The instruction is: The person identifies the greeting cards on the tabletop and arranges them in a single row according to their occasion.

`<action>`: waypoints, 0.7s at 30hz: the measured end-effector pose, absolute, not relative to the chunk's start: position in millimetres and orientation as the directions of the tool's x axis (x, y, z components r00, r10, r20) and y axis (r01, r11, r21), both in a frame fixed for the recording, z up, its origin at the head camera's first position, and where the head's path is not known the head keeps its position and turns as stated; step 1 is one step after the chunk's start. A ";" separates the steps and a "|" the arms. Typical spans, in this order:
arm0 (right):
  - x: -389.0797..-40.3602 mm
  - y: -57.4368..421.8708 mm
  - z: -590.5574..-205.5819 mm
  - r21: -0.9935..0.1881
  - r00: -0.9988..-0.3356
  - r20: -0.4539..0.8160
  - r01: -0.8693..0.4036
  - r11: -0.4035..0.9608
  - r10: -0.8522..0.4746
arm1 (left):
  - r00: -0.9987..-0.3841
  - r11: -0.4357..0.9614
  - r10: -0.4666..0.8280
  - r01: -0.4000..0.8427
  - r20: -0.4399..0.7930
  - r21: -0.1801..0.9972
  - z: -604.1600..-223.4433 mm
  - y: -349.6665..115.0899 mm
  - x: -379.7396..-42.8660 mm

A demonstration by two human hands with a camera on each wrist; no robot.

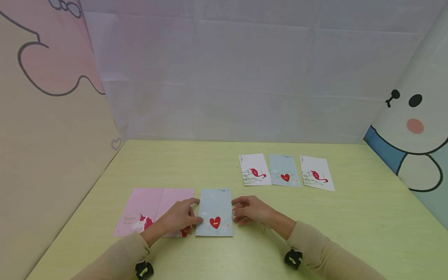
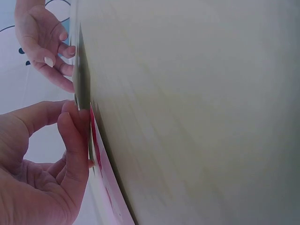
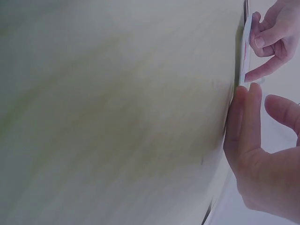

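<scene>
A light blue card with a red heart (image 1: 215,208) lies flat on the table in the head view, between the two hands. Thumb and index fingertip of my left hand (image 1: 177,216) touch its left edge, with the fingers spread apart. At its right edge, the relaxed fingertips of my right hand (image 1: 254,211) touch or nearly touch the card. In the right wrist view the right hand's thumb (image 3: 282,111) stands away from the fingers. Left of the blue card lie two pink unicorn cards (image 1: 145,206), side by side; my left hand covers part of the nearer one.
Farther back on the right of the yellowish table (image 1: 175,163) lie a white flamingo card (image 1: 254,163), another light blue heart card (image 1: 283,165) and a second white flamingo card (image 1: 315,165). A pale sheet (image 1: 227,77) hangs behind the table, with cartoon-printed panels at both sides.
</scene>
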State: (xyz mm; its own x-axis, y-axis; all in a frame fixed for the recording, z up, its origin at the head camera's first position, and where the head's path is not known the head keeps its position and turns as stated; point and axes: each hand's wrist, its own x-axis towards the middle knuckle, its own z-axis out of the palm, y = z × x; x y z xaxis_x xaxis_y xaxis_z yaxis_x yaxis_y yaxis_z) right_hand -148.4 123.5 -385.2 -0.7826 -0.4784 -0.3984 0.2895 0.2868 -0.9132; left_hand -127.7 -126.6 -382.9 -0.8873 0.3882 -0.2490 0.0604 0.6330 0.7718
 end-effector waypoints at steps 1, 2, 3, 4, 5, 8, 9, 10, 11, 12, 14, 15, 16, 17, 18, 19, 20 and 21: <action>-148.3 123.3 -385.0 -0.913 -0.783 -0.398 0.289 0.288 -0.477 | -0.888 0.637 0.385 0.059 -0.251 0.769 -382.1 -126.2 -127.4; -148.1 123.2 -384.9 -0.913 -0.785 -0.397 0.287 0.289 -0.476 | -0.890 0.640 0.381 0.059 -0.251 0.766 -381.4 -125.9 -127.1; -147.9 122.9 -384.7 -0.913 -0.786 -0.396 0.285 0.291 -0.474 | -0.891 0.643 0.379 0.058 -0.251 0.763 -380.8 -125.6 -126.9; -147.7 122.7 -384.4 -0.913 -0.787 -0.396 0.283 0.293 -0.473 | -0.892 0.645 0.377 0.058 -0.251 0.762 -380.4 -125.4 -126.7; -147.5 122.6 -384.0 -0.914 -0.789 -0.394 0.281 0.293 -0.472 | -0.893 0.647 0.375 0.058 -0.250 0.760 -380.1 -125.2 -126.7; -146.9 123.1 -383.0 -0.917 -0.795 -0.386 0.274 0.291 -0.469 | -0.898 0.647 0.367 0.060 -0.242 0.760 -380.6 -125.0 -127.3; -146.8 123.6 -382.4 -0.919 -0.799 -0.381 0.270 0.288 -0.466 | -0.901 0.646 0.364 0.063 -0.235 0.760 -381.0 -124.9 -127.7; -146.8 124.5 -381.9 -0.921 -0.803 -0.377 0.270 0.282 -0.461 | -0.905 0.643 0.362 0.071 -0.221 0.763 -381.4 -124.8 -128.2; -147.0 125.6 -381.5 -0.923 -0.808 -0.373 0.274 0.270 -0.456 | -0.910 0.638 0.359 0.079 -0.205 0.766 -381.7 -124.5 -128.9; -147.4 127.0 -381.0 -0.926 -0.815 -0.367 0.276 0.258 -0.447 | -0.916 0.629 0.356 0.089 -0.184 0.772 -382.0 -124.0 -129.6; -148.7 130.3 -379.9 -0.932 -0.832 -0.354 0.279 0.230 -0.428 | -0.926 0.605 0.350 0.108 -0.141 0.789 -381.8 -122.3 -131.3; -149.6 132.2 -379.3 -0.937 -0.839 -0.345 0.279 0.213 -0.420 | -0.931 0.598 0.345 0.121 -0.118 0.793 -381.5 -120.8 -132.4; -150.7 134.4 -378.6 -0.941 -0.848 -0.336 0.279 0.193 -0.411 | -0.935 0.585 0.340 0.130 -0.097 0.801 -380.8 -118.8 -133.7; -151.8 136.8 -377.6 -0.946 -0.857 -0.321 0.272 0.175 -0.403 | -0.939 0.573 0.333 0.134 -0.080 0.809 -380.1 -116.6 -135.2; -153.0 139.4 -376.4 -0.950 -0.867 -0.309 0.263 0.168 -0.391 | -0.942 0.559 0.328 0.138 -0.065 0.818 -379.0 -114.0 -136.7; -154.4 142.2 -375.2 -0.954 -0.877 -0.297 0.256 0.155 -0.378 | -0.944 0.544 0.325 0.142 -0.051 0.827 -378.0 -111.1 -138.4; -155.8 145.2 -373.8 -0.957 -0.886 -0.288 0.253 0.142 -0.365 | -0.946 0.530 0.323 0.150 -0.035 0.835 -376.8 -108.0 -140.2; -157.0 148.1 -371.8 -0.961 -0.895 -0.274 0.246 0.124 -0.353 | -0.947 0.512 0.321 0.156 -0.020 0.845 -375.7 -104.9 -142.2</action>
